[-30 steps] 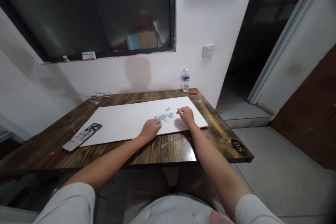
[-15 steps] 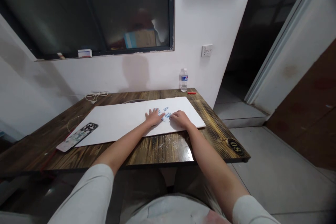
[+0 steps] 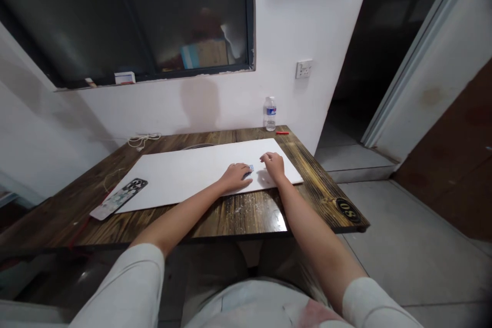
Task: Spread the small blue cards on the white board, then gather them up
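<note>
Dark wooden table (image 3: 323, 205) bears a white board (image 3: 184, 174); over its right half, the left hand (image 3: 234, 177) arches low on small blue pieces (image 3: 251, 168), partly hiding them, any grip impossible to tell. Nearer the board's right end, the right hand (image 3: 273, 166) hovers half open, nothing visible inside. Light, flat-palmed pressure should best keep the pieces together.

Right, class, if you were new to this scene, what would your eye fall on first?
Probably the white board, lying bright across the dark table. On its right part, the left hand mostly covers some blue pieces, with the right hand bent beside them. After that, the patterned phone at the board's left end and the clear bottle at the table's far right stand out.
</note>
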Tool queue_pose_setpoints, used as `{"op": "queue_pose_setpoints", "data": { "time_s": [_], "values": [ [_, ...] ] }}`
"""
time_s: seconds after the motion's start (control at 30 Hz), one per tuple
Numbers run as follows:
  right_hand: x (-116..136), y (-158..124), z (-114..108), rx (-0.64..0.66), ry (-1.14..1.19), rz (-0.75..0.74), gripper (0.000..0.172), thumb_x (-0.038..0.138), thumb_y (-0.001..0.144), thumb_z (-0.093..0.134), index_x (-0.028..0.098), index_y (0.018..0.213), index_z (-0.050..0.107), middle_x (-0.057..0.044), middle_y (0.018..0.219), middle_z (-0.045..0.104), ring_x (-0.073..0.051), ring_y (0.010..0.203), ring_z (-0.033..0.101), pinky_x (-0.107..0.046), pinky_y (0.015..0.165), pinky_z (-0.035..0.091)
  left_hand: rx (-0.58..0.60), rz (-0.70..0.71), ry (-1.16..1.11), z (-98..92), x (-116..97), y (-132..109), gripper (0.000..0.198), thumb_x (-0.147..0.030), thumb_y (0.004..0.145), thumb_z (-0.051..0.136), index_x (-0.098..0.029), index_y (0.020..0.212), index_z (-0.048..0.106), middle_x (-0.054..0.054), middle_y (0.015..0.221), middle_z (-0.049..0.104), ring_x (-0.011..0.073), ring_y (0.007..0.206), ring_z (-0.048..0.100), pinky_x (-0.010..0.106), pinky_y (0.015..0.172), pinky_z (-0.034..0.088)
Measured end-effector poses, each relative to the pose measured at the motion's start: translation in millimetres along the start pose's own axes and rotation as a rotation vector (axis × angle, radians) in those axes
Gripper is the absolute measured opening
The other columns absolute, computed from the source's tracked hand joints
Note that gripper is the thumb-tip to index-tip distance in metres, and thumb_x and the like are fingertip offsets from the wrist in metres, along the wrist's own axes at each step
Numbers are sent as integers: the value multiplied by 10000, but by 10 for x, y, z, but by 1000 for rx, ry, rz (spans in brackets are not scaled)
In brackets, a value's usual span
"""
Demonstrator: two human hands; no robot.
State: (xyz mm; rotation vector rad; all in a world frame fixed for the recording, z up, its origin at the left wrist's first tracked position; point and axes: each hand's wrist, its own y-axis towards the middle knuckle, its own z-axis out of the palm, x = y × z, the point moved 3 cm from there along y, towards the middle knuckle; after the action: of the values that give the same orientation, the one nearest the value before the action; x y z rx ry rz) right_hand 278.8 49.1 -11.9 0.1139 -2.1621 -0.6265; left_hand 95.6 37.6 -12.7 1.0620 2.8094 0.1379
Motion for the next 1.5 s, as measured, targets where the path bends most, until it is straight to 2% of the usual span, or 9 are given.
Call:
{"op": "queue_pose_setpoints", "data": {
  "time_s": [0.3, 0.4, 0.57, 0.77, 0.9, 1.03, 1.13, 1.33, 1.5],
  "values": [
    [24, -33, 75, 109, -121, -11, 338, 245, 827, 429, 207, 759, 758, -38, 806, 734, -193, 856, 609, -261, 726, 393, -129, -265, 42, -244, 339, -1005, 391, -383, 970, 353, -261, 1144, 681, 51, 1266, 648, 228, 1224, 542, 393, 1059, 393],
    [30, -36, 74, 116, -127, -13, 344, 237, 835, 424, 206, 760, 758, -37, 805, 732, -193, 861, 607, -263, 736, 392, -51, -347, 38, -156, 368, -1171, 476, -449, 966, 322, -239, 1295, 595, 64, 1390, 565, 244, 1339, 451, 403, 1102, 346],
    [33, -48, 78, 129, -131, -34, 334, 235, 839, 430, 200, 743, 748, -40, 794, 724, -194, 858, 601, -267, 737, 383, 148, -445, 37, 16, 426, -906, 751, -623, 930, 277, -148, 1512, 274, 173, 1599, 143, 318, 1484, 98, 567, 1147, 150],
    [12, -40, 99, 138, -159, -48, 355, 248, 869, 416, 202, 784, 757, -42, 821, 731, -194, 855, 597, -267, 743, 387, 157, -466, -40, 87, 515, -142, 766, -687, 907, 229, -231, 1522, 252, 135, 1615, 103, 339, 1486, 36, 652, 1121, 72],
    [-17, -19, 140, 195, -174, -71, 331, 257, 894, 431, 215, 913, 759, -40, 928, 741, -199, 940, 594, -276, 825, 407, 104, -242, -43, 132, 346, 99, 719, -664, 883, 394, -272, 1483, 343, 97, 1599, 227, 329, 1476, 138, 602, 1144, 106],
    [-76, -40, 217, 295, -259, -58, 362, 254, 892, 472, 212, 1191, 672, -78, 1201, 680, -250, 1158, 537, -344, 959, 386, -5, 37, -105, 78, 194, 7, 456, -482, 904, 498, -266, 1296, 589, 77, 1427, 513, 252, 1332, 436, 414, 1120, 309],
    [-107, -85, 302, 406, -356, -118, 434, 246, 888, 491, 216, 1313, 577, -93, 1383, 562, -301, 1314, 423, -435, 1039, 333, -54, 110, -133, -11, 209, -190, 323, -373, 948, 443, -266, 1140, 680, 60, 1247, 641, 204, 1186, 556, 360, 1051, 390],
    [-85, -115, 359, 506, -379, -198, 381, 336, 926, 503, 276, 1292, 587, -45, 1468, 481, -323, 1379, 334, -499, 1060, 291, -203, -119, -24, -269, 529, -573, 302, -259, 920, 445, -229, 1096, 688, 67, 1206, 665, 219, 1160, 563, 395, 1025, 413],
    [27, -74, 195, 372, -355, -178, 319, 328, 964, 432, 241, 1056, 725, -78, 1190, 684, -274, 1148, 522, -397, 937, 370, -223, -283, -12, -420, 725, -911, 330, -273, 887, 430, -226, 1045, 716, 32, 1110, 716, 205, 1046, 636, 331, 960, 470]
  ]
}}
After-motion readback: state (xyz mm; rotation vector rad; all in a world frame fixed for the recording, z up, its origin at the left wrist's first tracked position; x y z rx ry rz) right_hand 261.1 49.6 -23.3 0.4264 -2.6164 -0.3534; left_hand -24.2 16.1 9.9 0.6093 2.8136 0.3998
